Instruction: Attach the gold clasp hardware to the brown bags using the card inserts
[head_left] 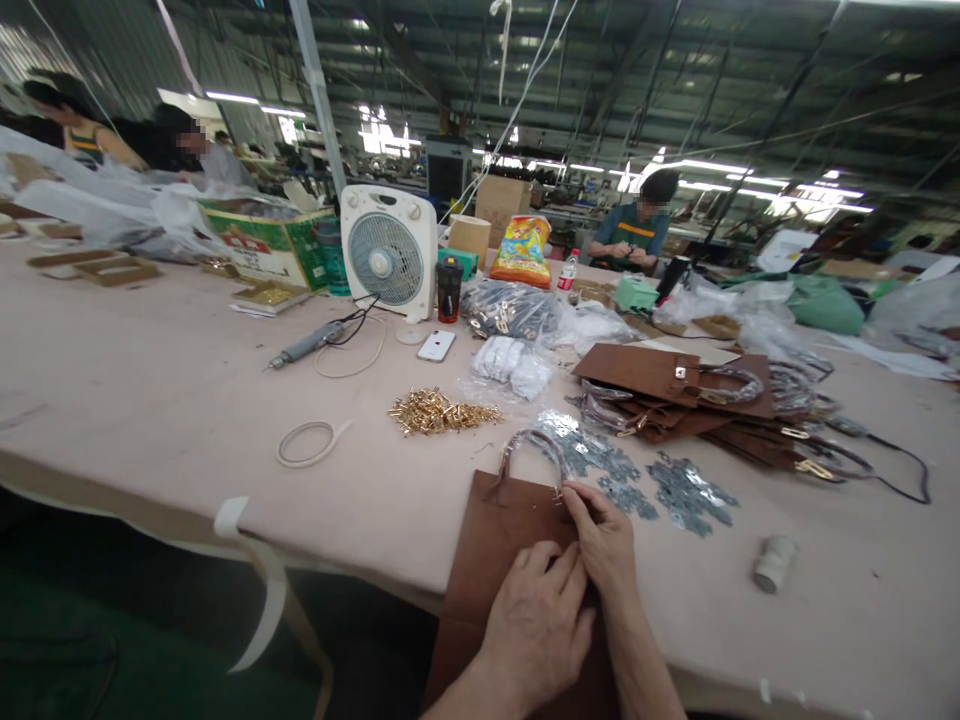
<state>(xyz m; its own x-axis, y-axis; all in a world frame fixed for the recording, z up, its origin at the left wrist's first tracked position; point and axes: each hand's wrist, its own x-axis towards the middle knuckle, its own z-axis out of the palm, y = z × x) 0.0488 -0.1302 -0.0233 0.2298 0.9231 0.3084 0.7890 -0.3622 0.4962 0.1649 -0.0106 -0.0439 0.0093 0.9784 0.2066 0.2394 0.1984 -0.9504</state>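
A brown leather bag panel [491,545] with a wrapped handle [534,445] lies over the table's near edge. My left hand [541,625] rests flat on the panel, fingers stretched out together. My right hand [604,540] sits just right of it on the panel's top edge, its fingertips pinched by the metal fitting at the handle's right end. Whether they hold anything small is hidden. Silver metal pieces [679,490] lie scattered just beyond my right hand. A heap of gold fittings [439,412] sits further left.
A stack of brown bag panels [697,395] lies at right. A white fan [390,252], phone [436,346], electric screwdriver [304,347], tape roll [306,444] and a small white spool [775,562] are on the pink table [150,390]. Other people work at the far tables.
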